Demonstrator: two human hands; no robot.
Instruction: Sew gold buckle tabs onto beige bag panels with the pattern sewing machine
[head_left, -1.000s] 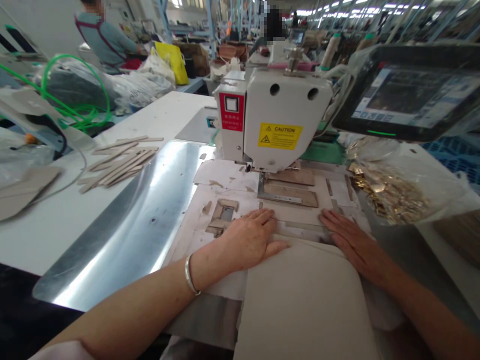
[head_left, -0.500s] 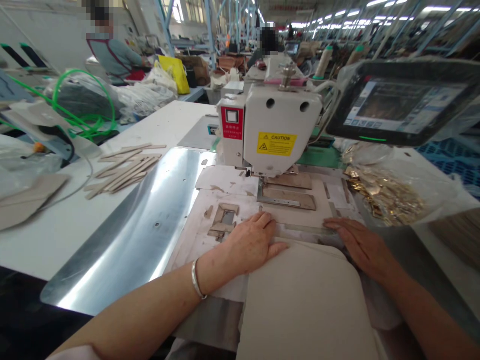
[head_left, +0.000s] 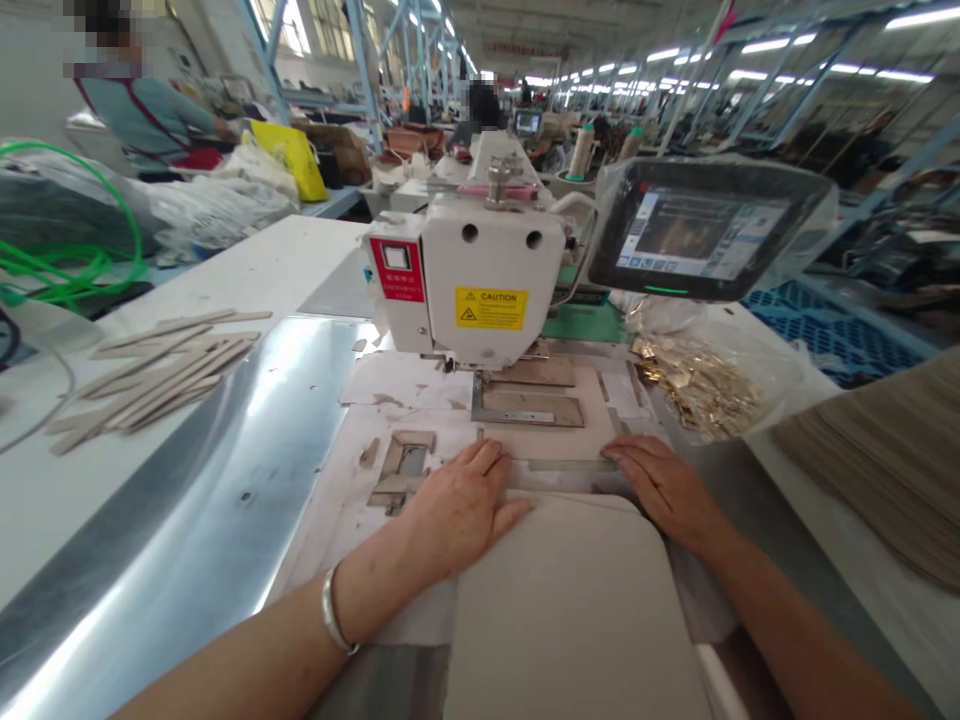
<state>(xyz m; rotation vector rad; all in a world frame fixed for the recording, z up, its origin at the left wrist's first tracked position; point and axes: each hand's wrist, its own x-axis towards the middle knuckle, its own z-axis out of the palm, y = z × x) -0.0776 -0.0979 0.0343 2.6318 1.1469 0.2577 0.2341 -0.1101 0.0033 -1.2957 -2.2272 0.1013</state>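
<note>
My left hand (head_left: 459, 503) lies with fingers stretched over the near left edge of a flat beige panel (head_left: 555, 443) under the sewing machine head (head_left: 491, 290); its thumb reaches toward a stack of beige panels (head_left: 562, 610) in front. At the panel's near right corner, my right hand (head_left: 671, 492) rests its outstretched fingertips. Neither hand grips anything visible. Over the panel sits a metal clamp frame (head_left: 517, 415) with brown strips along it. A white template plate (head_left: 330, 470) with a rectangular cutout lies beneath my left arm.
Thin beige strips (head_left: 169, 370) lie on the white table at left, beside a shiny metal sheet (head_left: 247, 440). Gold metal pieces (head_left: 697, 385) in a plastic bag lie at right, below a touch screen (head_left: 705, 230). A brown panel stack (head_left: 885, 470) stands far right. A co-worker (head_left: 135, 110) is behind left.
The whole view has swung to the right, so the machine and hands appear further left and more of the brown stack shows. Relative to the panel, both hands stay nearly in place.
</note>
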